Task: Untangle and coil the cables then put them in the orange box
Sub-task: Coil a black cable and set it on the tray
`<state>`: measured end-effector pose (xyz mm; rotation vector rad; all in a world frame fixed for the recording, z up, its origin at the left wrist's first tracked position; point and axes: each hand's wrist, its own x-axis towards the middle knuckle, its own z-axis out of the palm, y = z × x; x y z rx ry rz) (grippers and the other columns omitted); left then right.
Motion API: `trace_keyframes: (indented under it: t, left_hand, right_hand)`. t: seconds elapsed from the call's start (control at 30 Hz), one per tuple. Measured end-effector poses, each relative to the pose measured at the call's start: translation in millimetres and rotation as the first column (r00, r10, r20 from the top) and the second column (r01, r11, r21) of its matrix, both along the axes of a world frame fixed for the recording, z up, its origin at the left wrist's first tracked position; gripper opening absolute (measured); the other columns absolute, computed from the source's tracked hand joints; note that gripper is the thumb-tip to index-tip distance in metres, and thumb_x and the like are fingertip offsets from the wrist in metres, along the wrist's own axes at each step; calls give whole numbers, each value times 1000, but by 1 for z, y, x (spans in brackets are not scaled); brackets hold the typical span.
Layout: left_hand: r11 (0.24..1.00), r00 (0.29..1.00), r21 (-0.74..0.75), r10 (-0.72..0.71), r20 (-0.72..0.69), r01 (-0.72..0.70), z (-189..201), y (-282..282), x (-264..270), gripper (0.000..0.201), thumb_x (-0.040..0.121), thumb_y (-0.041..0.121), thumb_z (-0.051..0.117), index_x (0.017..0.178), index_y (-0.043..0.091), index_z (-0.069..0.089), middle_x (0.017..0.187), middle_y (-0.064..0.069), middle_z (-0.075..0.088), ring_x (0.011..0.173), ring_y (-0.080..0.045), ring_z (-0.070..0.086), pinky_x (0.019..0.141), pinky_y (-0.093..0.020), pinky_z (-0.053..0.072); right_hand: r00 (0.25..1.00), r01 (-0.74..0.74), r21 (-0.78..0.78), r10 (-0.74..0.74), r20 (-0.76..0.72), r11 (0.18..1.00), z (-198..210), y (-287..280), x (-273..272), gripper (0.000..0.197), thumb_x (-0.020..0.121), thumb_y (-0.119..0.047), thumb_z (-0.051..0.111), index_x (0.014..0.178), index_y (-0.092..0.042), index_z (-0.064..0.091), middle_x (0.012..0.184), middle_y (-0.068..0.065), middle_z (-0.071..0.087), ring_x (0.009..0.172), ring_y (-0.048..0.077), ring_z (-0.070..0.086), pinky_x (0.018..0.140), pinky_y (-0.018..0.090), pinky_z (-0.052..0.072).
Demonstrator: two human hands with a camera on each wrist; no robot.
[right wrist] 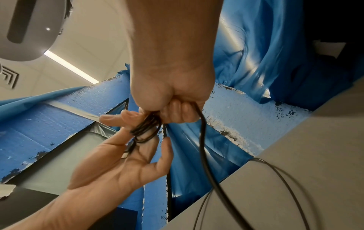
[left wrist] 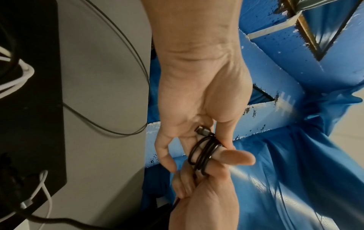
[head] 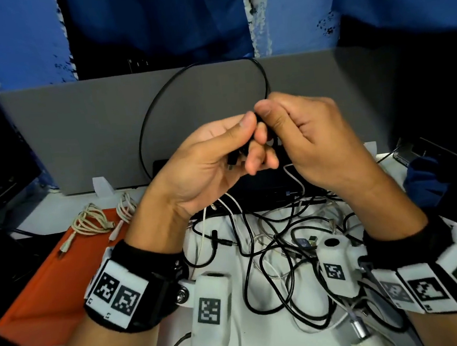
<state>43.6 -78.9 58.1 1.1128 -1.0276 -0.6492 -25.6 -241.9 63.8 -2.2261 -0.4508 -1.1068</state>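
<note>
Left hand [head: 206, 158] wears tight coil of black USB cable [left wrist: 204, 153] wound round two fingers, thumb pressing turns down; right hand [head: 305, 137] closed in fist on free run, feeding next wrap. Remaining length arcs high above both hands, back down behind them toward tangled cable pile [head: 285, 253]. Orange box [head: 56, 278], left of left hand, already holds two coiled beige cables [head: 92, 222]. Likely risk — trailing end snags in pile, jerking turns loose off fingers.
</note>
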Motion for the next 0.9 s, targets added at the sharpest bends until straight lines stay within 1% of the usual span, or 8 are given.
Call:
trace_keyframes:
  t: [0.1,0.17,0.3,0.43,0.53,0.67,0.8,0.9]
  left_hand:
    - [999,999,35,37,-16,-36,4,1,-2,34,105,27,40,87,12,65,64,-2,63,81,-19,67,108,-57,35]
    - [993,997,99,71,-29,-67,10,3,-4,41,101,42,44,83,13,67,62,-4,64,80,-22,69,104,-50,44]
    - [985,996,155,84,-6,-82,16,9,-10,45,98,45,48,68,17,66,48,1,55,71,-18,67,109,-54,42]
    - [996,994,61,68,-85,-63,16,6,-16,43,103,32,43,69,18,64,45,6,51,66,-13,63,94,-36,48]
    - [986,974,25,169,-152,-167,16,-7,-25,36,104,33,45,74,16,58,47,7,48,64,-12,59,98,-41,47]
    - [974,961,38,226,-162,-222,14,-14,-27,33,108,33,41,87,14,59,53,7,44,65,-12,54,94,-42,44]
    - [972,954,-36,221,-200,-233,14,-11,-23,29,107,27,40,89,13,58,51,10,44,66,-11,55,97,-43,38]
    - [918,908,-190,279,-311,-347,17,-13,-18,29,109,29,36,89,20,54,53,11,52,77,-8,66,100,-40,43]
  right_hand:
    - [999,31,-23,-31,16,999,-1,-3,2,38,106,-40,41,83,-19,64,71,-16,57,69,6,60,64,27,47]
    - [999,45,-73,-44,17,996,-1,-3,0,38,106,-41,40,81,-22,61,70,-18,55,68,5,59,64,30,47]
    - [1000,6,-155,-4,16,988,0,1,-4,45,107,-40,39,79,-13,62,73,-7,63,69,12,63,63,39,51]
    - [984,-178,71,179,-18,981,5,7,-8,34,109,-34,40,83,-34,61,77,-2,72,67,10,67,63,31,54]
    - [992,-110,178,120,-49,978,3,5,-3,36,110,-35,42,79,-30,60,69,-5,67,63,3,60,60,23,46]
    - [993,18,179,3,-117,984,0,-5,3,41,109,-39,42,75,-21,55,67,7,58,60,4,50,57,26,41]
    - [969,-73,328,145,-200,942,1,-12,6,41,109,-41,44,75,-18,50,60,0,39,48,6,36,46,23,33]
    - [919,-88,388,225,-324,918,-5,-16,13,31,110,-33,44,86,-34,63,65,8,42,43,13,36,42,29,45]
